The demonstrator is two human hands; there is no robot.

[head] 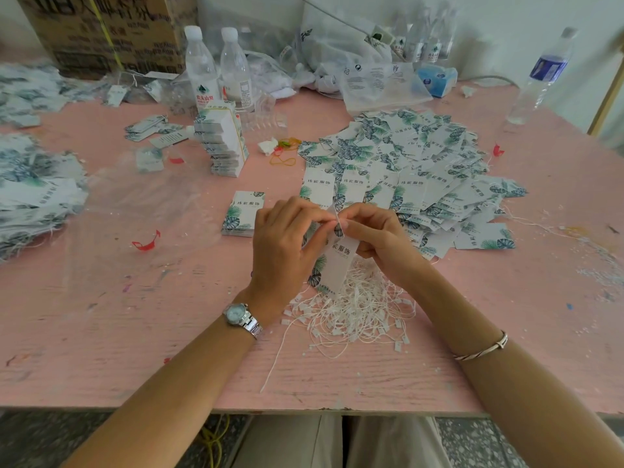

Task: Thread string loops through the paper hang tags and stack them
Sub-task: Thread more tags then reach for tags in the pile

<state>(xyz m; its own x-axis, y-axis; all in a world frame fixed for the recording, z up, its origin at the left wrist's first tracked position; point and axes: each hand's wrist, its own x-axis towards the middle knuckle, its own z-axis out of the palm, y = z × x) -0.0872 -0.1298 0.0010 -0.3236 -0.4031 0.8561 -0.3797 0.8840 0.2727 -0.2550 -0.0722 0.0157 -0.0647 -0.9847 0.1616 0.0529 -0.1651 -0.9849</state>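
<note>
— Both hands grip one hang tag [341, 261]: my left hand [283, 241] pinches its top end, and my right hand [378, 238] pinches the same end from the other side.
— Head view: where is the tag?
— Between my hands, hanging tilted over the pile of string loops [354, 312] on the pink table [135, 315]. I cannot tell whether a string is in my fingertips.
— And the other tags?
— A loose heap [405, 157] lies beyond my right hand. A small neat stack [243, 214] lies just beyond my left.
</note>
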